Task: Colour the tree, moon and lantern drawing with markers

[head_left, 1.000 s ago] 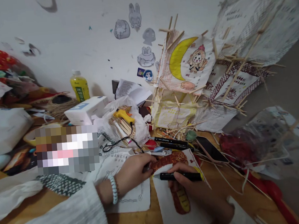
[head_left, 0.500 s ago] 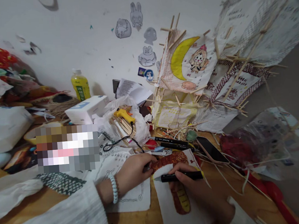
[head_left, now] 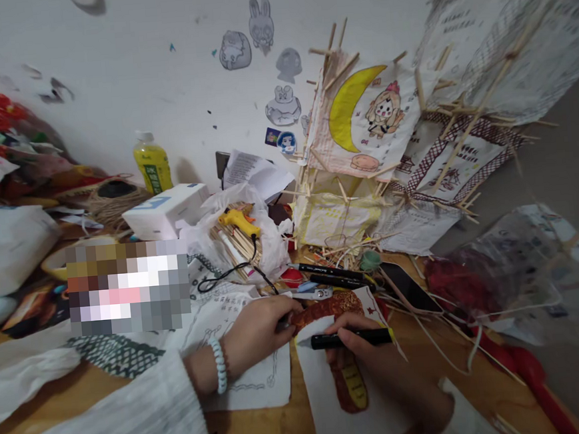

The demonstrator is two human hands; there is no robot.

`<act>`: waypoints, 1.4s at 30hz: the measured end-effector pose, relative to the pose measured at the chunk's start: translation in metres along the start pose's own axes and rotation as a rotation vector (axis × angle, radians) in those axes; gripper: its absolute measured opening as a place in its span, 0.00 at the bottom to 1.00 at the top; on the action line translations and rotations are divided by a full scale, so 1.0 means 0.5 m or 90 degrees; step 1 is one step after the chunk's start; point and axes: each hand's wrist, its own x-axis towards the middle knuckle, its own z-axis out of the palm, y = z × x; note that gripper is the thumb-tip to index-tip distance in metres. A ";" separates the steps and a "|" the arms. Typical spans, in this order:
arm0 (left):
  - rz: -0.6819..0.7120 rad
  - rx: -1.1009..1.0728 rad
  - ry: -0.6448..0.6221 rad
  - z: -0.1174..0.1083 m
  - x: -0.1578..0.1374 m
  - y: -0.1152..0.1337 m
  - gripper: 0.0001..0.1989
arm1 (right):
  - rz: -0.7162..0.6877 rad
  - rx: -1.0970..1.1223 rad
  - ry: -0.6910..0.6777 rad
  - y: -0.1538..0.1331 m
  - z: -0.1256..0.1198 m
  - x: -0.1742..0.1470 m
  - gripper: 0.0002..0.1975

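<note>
My right hand (head_left: 356,339) grips a black marker (head_left: 349,338) with a yellow end, its tip pointing left over the drawing. Under it lies a white paper sheet (head_left: 330,418) with a red-brown and yellow figure coloured on it. My left hand (head_left: 265,322), wearing a pale blue bead bracelet, has its fingers curled with thumb and forefinger closed at the sheet's upper left edge. Its fingertips are partly hidden. Beneath my left wrist is another sheet (head_left: 263,393) with line drawings and a drawn border.
Behind the hands lie more black markers (head_left: 334,277), scissors (head_left: 316,294) and a phone (head_left: 410,288). A yellow glue gun (head_left: 240,221) rests on sticks in a plastic bag. Stick-framed paper lanterns (head_left: 362,117) stand at the right. A white box (head_left: 166,213) and yellow-green bottle (head_left: 152,162) are at the left.
The marker and my right hand have shifted very slightly up and left. My left hand stays in place on the sheet. The whole view has moved a little.
</note>
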 end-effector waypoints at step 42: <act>0.002 0.010 0.000 0.000 0.001 -0.001 0.13 | 0.036 0.011 -0.014 -0.010 -0.004 -0.006 0.14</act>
